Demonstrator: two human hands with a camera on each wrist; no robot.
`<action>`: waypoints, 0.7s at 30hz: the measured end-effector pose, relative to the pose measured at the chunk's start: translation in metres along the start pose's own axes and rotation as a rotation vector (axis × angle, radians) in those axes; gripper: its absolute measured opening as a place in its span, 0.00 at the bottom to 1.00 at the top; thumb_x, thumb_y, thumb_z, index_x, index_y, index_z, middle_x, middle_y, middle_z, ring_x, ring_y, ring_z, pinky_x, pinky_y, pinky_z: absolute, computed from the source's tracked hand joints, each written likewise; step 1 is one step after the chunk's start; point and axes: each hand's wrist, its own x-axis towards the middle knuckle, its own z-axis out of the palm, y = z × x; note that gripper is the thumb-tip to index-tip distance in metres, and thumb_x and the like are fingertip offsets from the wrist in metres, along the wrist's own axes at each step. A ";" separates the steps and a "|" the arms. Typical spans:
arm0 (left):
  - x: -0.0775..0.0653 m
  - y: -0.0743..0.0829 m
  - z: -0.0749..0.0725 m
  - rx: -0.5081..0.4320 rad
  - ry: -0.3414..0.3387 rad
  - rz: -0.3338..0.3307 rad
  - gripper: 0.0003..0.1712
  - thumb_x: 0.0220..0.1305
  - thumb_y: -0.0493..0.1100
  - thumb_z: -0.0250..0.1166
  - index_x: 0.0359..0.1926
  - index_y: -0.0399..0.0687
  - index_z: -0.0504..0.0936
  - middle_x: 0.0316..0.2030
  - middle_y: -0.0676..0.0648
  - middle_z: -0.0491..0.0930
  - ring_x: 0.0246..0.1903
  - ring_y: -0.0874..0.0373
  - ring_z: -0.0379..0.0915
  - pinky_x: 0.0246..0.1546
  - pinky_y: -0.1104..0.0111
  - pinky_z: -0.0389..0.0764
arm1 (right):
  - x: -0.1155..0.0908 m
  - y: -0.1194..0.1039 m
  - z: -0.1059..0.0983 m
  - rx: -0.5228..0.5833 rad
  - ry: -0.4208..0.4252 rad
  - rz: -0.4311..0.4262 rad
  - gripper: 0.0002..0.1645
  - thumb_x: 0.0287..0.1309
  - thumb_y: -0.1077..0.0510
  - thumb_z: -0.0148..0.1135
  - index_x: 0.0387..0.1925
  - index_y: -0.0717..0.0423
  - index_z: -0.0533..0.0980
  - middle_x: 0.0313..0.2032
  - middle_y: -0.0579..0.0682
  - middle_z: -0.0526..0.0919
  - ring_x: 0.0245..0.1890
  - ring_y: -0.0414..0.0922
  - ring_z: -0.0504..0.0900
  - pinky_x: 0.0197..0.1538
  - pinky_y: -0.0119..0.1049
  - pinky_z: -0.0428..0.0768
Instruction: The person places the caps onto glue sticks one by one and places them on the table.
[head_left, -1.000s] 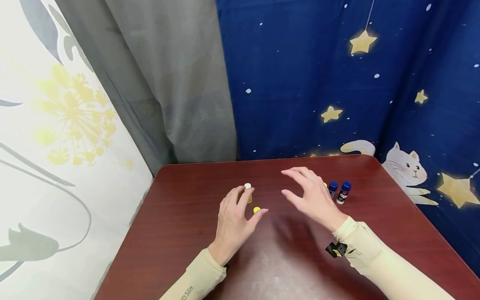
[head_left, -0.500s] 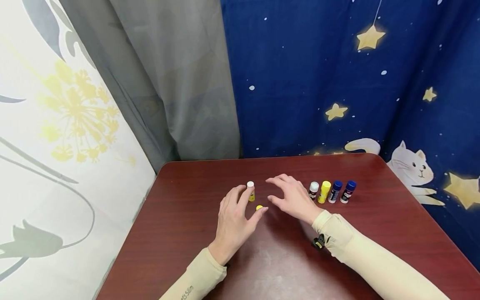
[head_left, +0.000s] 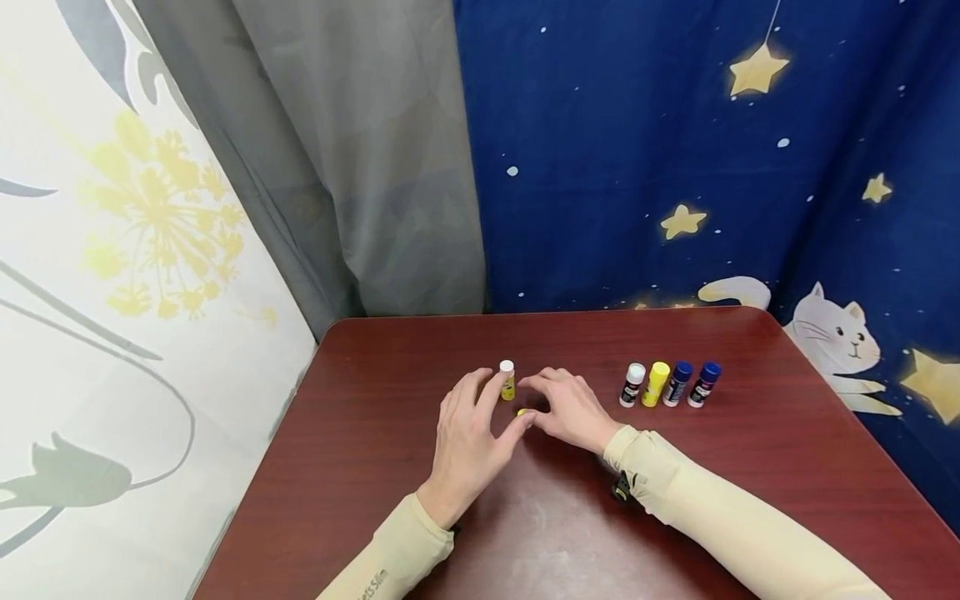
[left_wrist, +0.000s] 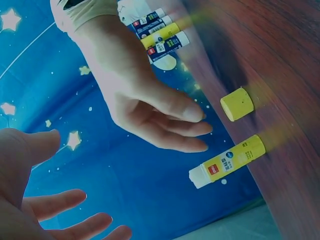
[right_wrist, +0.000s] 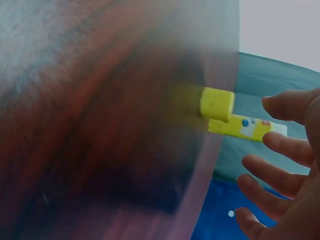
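Note:
An uncapped yellow glue stick (head_left: 508, 385) with a white top stands upright on the table, its label plain in the left wrist view. Beside it, nearer the person, sits its yellow cap (left_wrist: 237, 104), mostly covered by fingers in the head view. My left hand (head_left: 472, 433) hovers to the left of both, fingers spread and holding nothing. From the right, my right hand (head_left: 572, 408) reaches over toward the cap and glue stick. Its thumb and fingers are parted, with nothing between them in the right wrist view.
To the right stand several capped glue sticks in a row: a white-capped one (head_left: 632, 385), a yellow one (head_left: 656, 384) and dark blue ones (head_left: 678, 385). The dark red table (head_left: 375, 400) ends at a grey curtain (head_left: 405, 167) and a blue starry curtain (head_left: 600, 167).
My right hand has moved left and down, away from the row of glue sticks, toward the cap and uncapped glue stick. The left hand stays nearly still. The head view has shifted slightly.

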 end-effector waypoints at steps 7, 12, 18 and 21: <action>0.000 -0.003 -0.002 0.009 -0.025 -0.023 0.34 0.57 0.58 0.74 0.62 0.50 0.78 0.56 0.43 0.76 0.58 0.48 0.72 0.54 0.47 0.73 | 0.001 -0.001 0.012 -0.020 -0.013 -0.047 0.19 0.52 0.47 0.74 0.47 0.44 0.86 0.39 0.45 0.84 0.41 0.47 0.78 0.39 0.49 0.73; -0.003 -0.005 -0.003 0.010 -0.035 -0.037 0.35 0.57 0.58 0.75 0.63 0.51 0.78 0.57 0.42 0.75 0.59 0.48 0.72 0.56 0.46 0.72 | 0.001 -0.001 0.017 -0.063 -0.042 -0.057 0.18 0.52 0.49 0.72 0.47 0.42 0.86 0.37 0.44 0.83 0.40 0.47 0.77 0.39 0.48 0.71; -0.005 -0.008 -0.003 0.013 -0.037 -0.046 0.35 0.57 0.58 0.74 0.63 0.51 0.78 0.57 0.43 0.75 0.59 0.48 0.71 0.57 0.46 0.71 | 0.001 -0.003 0.020 -0.091 -0.060 -0.056 0.15 0.52 0.49 0.72 0.44 0.42 0.87 0.36 0.43 0.82 0.41 0.46 0.75 0.39 0.46 0.70; -0.005 -0.009 -0.003 0.016 -0.039 -0.048 0.35 0.57 0.59 0.74 0.62 0.51 0.78 0.57 0.44 0.74 0.59 0.48 0.71 0.58 0.46 0.71 | 0.002 -0.003 0.021 -0.104 -0.064 -0.056 0.14 0.51 0.49 0.72 0.42 0.42 0.87 0.35 0.41 0.82 0.41 0.46 0.75 0.39 0.45 0.69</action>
